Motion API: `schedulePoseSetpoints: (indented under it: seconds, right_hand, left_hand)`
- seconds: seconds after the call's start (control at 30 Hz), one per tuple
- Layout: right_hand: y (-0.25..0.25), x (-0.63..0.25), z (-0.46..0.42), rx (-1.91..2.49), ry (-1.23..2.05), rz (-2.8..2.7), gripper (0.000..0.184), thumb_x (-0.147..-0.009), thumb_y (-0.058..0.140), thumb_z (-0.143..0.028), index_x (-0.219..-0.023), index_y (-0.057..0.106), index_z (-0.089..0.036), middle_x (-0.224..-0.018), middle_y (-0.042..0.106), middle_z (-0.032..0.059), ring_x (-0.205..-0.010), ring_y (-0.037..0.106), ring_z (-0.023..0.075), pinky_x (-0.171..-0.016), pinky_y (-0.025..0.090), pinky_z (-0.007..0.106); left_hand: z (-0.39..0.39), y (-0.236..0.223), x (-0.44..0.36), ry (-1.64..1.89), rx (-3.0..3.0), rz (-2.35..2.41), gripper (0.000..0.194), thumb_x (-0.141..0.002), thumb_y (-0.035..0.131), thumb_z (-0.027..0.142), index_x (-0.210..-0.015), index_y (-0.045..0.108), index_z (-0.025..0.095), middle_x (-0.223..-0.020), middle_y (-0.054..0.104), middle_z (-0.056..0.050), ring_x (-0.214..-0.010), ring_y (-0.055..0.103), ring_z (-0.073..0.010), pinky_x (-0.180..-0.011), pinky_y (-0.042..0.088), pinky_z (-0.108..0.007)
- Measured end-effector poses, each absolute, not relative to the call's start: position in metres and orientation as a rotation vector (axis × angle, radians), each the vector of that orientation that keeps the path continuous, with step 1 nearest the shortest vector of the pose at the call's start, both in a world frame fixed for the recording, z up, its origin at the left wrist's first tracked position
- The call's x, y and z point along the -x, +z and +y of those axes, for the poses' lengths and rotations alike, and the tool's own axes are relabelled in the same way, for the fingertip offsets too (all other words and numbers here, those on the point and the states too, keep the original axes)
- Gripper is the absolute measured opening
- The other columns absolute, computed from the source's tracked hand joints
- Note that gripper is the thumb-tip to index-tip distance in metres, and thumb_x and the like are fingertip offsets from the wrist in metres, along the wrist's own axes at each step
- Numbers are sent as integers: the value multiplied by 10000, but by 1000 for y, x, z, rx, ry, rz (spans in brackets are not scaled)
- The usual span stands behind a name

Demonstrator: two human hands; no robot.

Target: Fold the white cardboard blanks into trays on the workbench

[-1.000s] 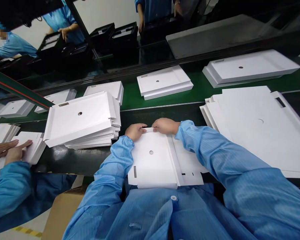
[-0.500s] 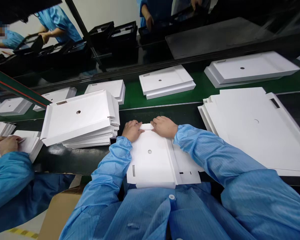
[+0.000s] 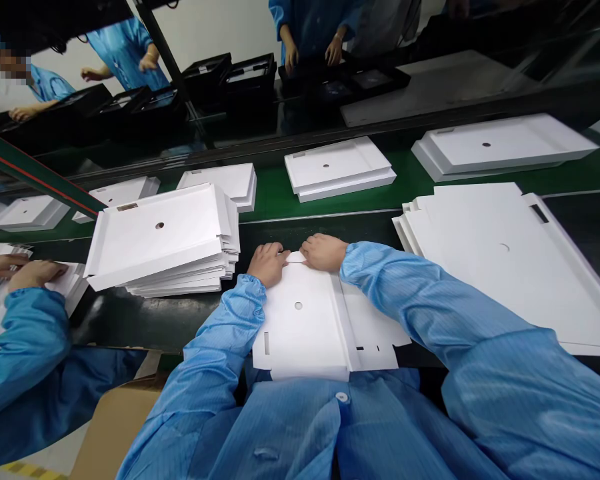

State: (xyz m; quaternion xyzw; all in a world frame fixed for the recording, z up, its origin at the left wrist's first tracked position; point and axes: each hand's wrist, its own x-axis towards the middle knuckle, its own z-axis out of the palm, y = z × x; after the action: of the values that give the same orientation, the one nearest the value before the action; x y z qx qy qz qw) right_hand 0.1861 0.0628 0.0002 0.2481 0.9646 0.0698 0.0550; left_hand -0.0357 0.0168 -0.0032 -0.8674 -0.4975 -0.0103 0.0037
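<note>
A white cardboard box blank [image 3: 307, 327] lies in front of me at the table edge, with a small round hole near its middle and a slot at its near left corner. My left hand [image 3: 269, 263] is closed on the far edge, its fingers curled at the left end of the narrow end flap [image 3: 295, 257]. Close beside it, my right hand [image 3: 324, 253] grips the right end of that flap, thumb and fingers pressed together. A side panel of the blank spreads out beneath my right forearm.
Partly folded white blanks [image 3: 180, 230] are stacked at left; flat blanks [image 3: 510, 267] lie at right. Folded white trays [image 3: 337, 167] stand along the green belt [image 3: 273, 203]. A co-worker's hands [image 3: 35, 273] handle white card at far left. Other people stand behind black trays [image 3: 250, 70].
Both my hands stay on the far flap and draw slightly closer together. The view shifts a little. Across the line, co-workers' hands have moved, and a black tray has been lowered.
</note>
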Motion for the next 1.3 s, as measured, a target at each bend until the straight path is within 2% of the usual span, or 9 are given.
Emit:
schedulePoseSetpoints:
  seconds: [0.1, 0.3, 0.43, 0.53, 0.73, 0.9, 1.03, 1.17, 1.3]
  right_hand:
    - [1, -188, 64, -734, 213, 2935, 435, -1014, 441, -379, -1122, 691, -40, -1026, 700, 202, -934, 627, 282, -773, 377, 371]
    - [10, -192, 65, -674, 114, 2896, 355, -1022, 401, -267, -1043, 714, -101, -1004, 721, 159, -921, 653, 240, -788, 405, 343]
    - [16, -201, 68, -774, 99, 2890, 374, -1011, 464, -358, -1247, 641, -127, -1016, 732, 140, -906, 655, 239, -766, 400, 337]
    - [15, -210, 69, -730, 163, 2906, 334, -994, 486, -285, -1264, 627, -147, -990, 725, 123, -864, 639, 234, -737, 367, 339]
    - [-3, -218, 64, -744, 308, 3016, 377, -996, 391, -143, -1297, 613, -92, -1068, 688, 160, -901, 581, 227, -739, 327, 352]
    - [-8, -210, 64, -809, 245, 3007, 353, -1015, 372, -157, -1171, 682, -90, -1021, 684, 155, -909, 570, 225, -774, 338, 355]
    - [-7, -203, 62, -757, 246, 2995, 346, -1010, 369, -136, -1034, 711, -84, -992, 685, 153, -936, 574, 235, -806, 351, 363]
    - [-6, -202, 60, -729, 276, 2968, 347, -997, 366, -113, -1027, 709, -67, -988, 684, 162, -925, 581, 248, -794, 358, 376]
    - [-4, -203, 59, -761, 269, 2945, 349, -989, 365, -105, -1050, 706, -63, -1001, 684, 169, -925, 582, 250, -795, 360, 375]
  left_hand:
    - [17, -5, 34, 0, 2750, -1550, 349, -982, 501, 258, -1297, 648, 230, -1135, 626, -122, -1068, 545, -267, -885, 377, -431]
    - [17, -5, 34, -65, 2770, -1552, 340, -1004, 450, 229, -1267, 664, 229, -1094, 666, -107, -1037, 587, -246, -879, 412, -416]
    - [17, -3, 39, -157, 2764, -1588, 319, -1010, 476, 309, -1250, 672, 232, -1132, 688, -96, -1045, 607, -238, -901, 458, -407]
    - [18, -1, 46, -178, 2777, -1590, 284, -992, 511, 290, -1192, 709, 255, -1127, 694, -83, -1054, 615, -232, -912, 483, -397]
    - [16, 1, 51, -122, 2752, -1654, 349, -974, 520, 244, -1289, 671, 258, -1195, 668, -79, -1114, 589, -239, -912, 511, -364]
    - [13, 2, 48, -65, 2728, -1719, 366, -978, 494, 244, -1303, 657, 201, -1229, 671, -101, -1125, 588, -243, -938, 521, -364]
    - [10, 1, 50, -44, 2738, -1652, 394, -969, 475, 225, -1326, 639, 195, -1250, 669, -112, -1124, 597, -263, -959, 501, -420]
    - [6, -3, 52, -83, 2718, -1631, 428, -960, 475, 226, -1367, 603, 194, -1329, 630, -127, -1207, 556, -295, -1027, 440, -479]
    - [6, -8, 53, -105, 2671, -1687, 459, -948, 497, 253, -1393, 576, 173, -1365, 595, -143, -1240, 526, -308, -1060, 426, -471]
